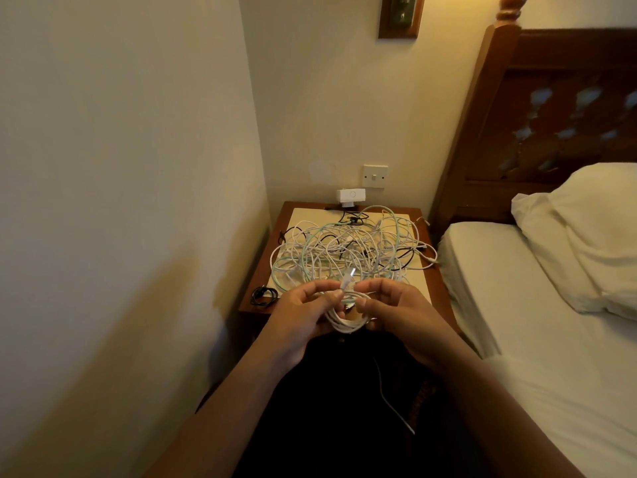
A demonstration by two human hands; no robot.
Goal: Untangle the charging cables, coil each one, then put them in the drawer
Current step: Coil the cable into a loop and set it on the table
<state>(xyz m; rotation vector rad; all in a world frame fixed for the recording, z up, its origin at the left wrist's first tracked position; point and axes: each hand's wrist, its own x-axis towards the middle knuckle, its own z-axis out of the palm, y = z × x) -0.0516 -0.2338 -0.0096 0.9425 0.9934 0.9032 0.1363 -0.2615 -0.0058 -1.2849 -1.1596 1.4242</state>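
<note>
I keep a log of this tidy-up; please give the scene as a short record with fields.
left hand: holds white coil
right hand: holds the same coil
plug: sticks up between the hands
tangle: white, mint and black cables on nightstand
black coil: nightstand's front left corner
adapter: behind the tangle
drawer: not in view

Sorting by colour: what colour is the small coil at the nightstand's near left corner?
The coil is black; head view shows it best.

Bedroom: bed [537, 305], pillow [586, 236], nightstand [435, 270].
</note>
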